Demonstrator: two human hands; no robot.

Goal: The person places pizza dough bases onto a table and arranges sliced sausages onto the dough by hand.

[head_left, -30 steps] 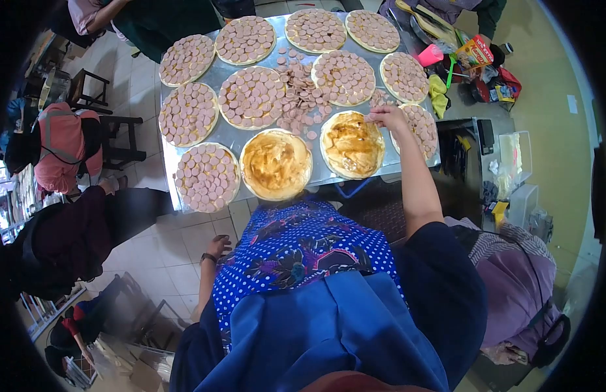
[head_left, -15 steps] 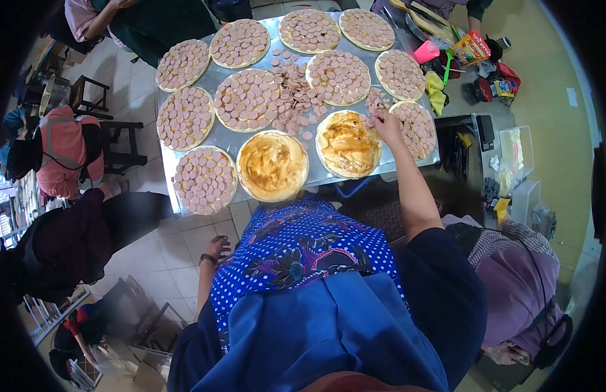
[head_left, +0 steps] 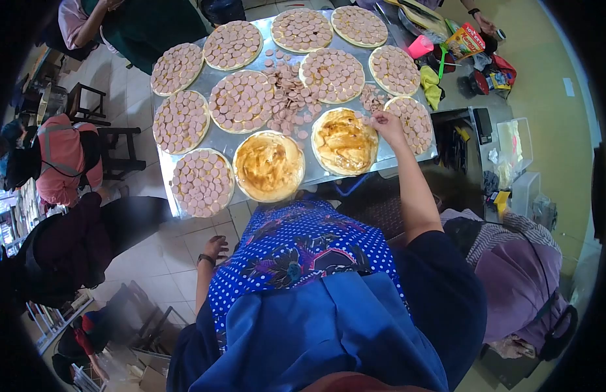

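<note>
My right hand (head_left: 388,127) is at the right edge of a sauce-covered pizza base (head_left: 345,145), its fingers pinched on a sausage slice. A slice or two shows at that edge by the fingertips. Left of it lies a second sauced pizza base (head_left: 269,166), bare of slices. Behind them a loose heap of sausage slices (head_left: 291,98) lies on the metal table, with a smaller pile (head_left: 373,98) near my right hand. My left hand (head_left: 216,247) hangs beside my blue dotted apron (head_left: 296,242), holding nothing, fingers loosely apart.
Several slice-topped pizza bases (head_left: 234,101) cover the metal table (head_left: 254,140). At the right stand a pink cup (head_left: 420,46), a yellow cloth (head_left: 431,87) and a food packet (head_left: 465,42). A co-worker's hand (head_left: 487,26) is at the top right; another person (head_left: 68,157) is at the left.
My right hand stays at the right edge of the sauced base, shifting slightly. The view has moved a little. The co-worker's hand at the top right has moved right, away from the packet.
</note>
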